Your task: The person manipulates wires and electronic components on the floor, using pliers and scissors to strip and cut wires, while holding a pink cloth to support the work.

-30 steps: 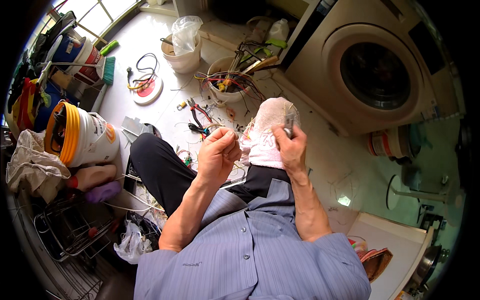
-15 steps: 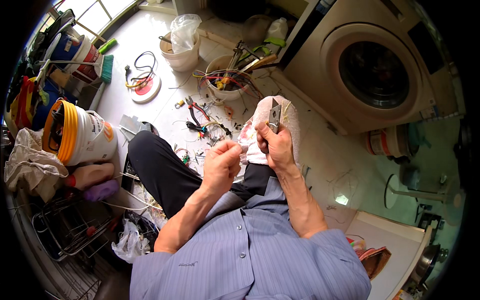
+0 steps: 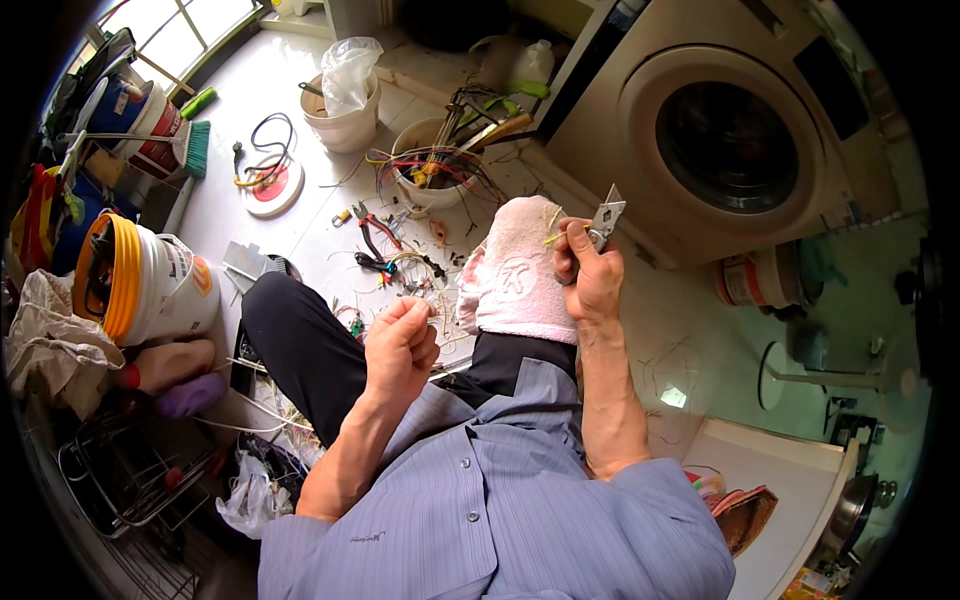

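Note:
In my right hand [image 3: 594, 278] is a metal utility knife [image 3: 606, 218], its pointed blade turned up and away from me. A bit of yellow wire [image 3: 553, 238] shows beside that hand's fingers. Over my right knee lies a pink towel [image 3: 512, 270], just left of the knife hand. My left hand [image 3: 398, 345] is closed in a pinch above the gap between my legs; whatever its fingers hold, if anything, is too small to make out. On the floor ahead are red-handled pliers [image 3: 378, 230] and a scatter of wire scraps [image 3: 412, 272].
A bucket of wires and tools [image 3: 440, 195] stands ahead, with a lined white bucket [image 3: 345, 128] behind it. A washing machine [image 3: 620, 120] fills the far right. To the left are a yellow-rimmed bucket [image 3: 190, 290] and a teal broom [image 3: 197, 150]. A round lid [image 3: 290, 192] lies on the floor.
My right hand has moved right with the knife, off the towel to its side, and the blade has tilted rightward. My left hand has shifted left and lower, so the hands are farther apart.

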The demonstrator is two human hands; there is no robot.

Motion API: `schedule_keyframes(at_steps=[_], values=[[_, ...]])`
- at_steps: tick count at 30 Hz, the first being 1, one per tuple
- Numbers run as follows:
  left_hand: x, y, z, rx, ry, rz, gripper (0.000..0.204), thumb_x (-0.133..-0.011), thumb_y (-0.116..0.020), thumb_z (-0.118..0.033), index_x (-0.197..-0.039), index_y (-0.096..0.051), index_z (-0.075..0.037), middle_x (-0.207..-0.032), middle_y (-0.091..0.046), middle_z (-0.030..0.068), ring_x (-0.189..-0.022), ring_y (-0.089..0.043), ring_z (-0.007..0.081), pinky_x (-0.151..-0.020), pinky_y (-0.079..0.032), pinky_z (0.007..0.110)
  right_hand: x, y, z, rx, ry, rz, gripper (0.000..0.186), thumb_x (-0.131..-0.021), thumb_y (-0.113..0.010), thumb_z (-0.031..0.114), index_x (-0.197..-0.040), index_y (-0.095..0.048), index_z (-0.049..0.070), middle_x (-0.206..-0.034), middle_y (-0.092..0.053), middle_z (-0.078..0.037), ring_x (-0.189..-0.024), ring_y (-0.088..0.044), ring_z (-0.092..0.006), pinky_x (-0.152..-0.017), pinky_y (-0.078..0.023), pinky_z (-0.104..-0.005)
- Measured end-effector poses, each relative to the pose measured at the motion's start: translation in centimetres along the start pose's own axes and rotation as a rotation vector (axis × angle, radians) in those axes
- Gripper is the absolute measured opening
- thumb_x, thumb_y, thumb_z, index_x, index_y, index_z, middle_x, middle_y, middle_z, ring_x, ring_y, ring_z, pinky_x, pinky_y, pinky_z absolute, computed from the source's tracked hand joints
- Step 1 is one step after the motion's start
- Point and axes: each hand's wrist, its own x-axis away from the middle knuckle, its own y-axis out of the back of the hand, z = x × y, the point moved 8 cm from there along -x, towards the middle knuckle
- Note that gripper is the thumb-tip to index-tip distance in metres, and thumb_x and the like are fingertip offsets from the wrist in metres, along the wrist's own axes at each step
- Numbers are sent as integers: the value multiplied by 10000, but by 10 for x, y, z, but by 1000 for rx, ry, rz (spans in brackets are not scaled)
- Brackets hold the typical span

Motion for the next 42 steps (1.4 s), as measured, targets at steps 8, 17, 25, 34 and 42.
schedule_keyframes(at_steps=[8,17,25,34,42], values=[[-13,-26,-15,-37,-75,3,126,-939,-660,-139,-919,-619,-21,-567,-386,-80,-450,-307,24,-411,-219,213,19,-37,-1,1,-43,156,171,-942,-685,146,-983,-689,-20,-722,-651,-58,-549,-504,-79,-484,-349,-207],[-24,-57,-8,-525,-228,15,260,-870,-744,-85,-1093,-684,34,-661,-545,-62,-492,-357,-8,-440,-232,209,42,-69,-20,295,-60,265,146,-938,-681,128,-941,-714,-14,-714,-652,-1,-599,-523,-44,-534,-402,-209],[-29,-43,-1,-301,-119,0,168,-902,-708,-116,-993,-706,25,-612,-526,-44,-461,-358,15,-418,-233,210,45,-78,-19,452,-19,384,159,-941,-674,132,-971,-709,-20,-738,-664,-2,-673,-598,-69,-625,-491,-235],[-32,-35,6,-205,-62,-39,129,-911,-688,-101,-962,-684,17,-585,-466,-62,-444,-324,18,-408,-226,214,50,-60,-37,275,-47,237,132,-935,-688,131,-952,-706,2,-686,-581,28,-592,-483,-46,-532,-384,-229],[-37,-32,10,10,15,20,96,-947,-662,-117,-931,-658,-23,-559,-393,-86,-429,-280,27,-415,-212,221,50,-57,-30,422,61,211,157,-939,-690,158,-906,-682,5,-661,-532,38,-595,-441,-40,-530,-350,-229]])
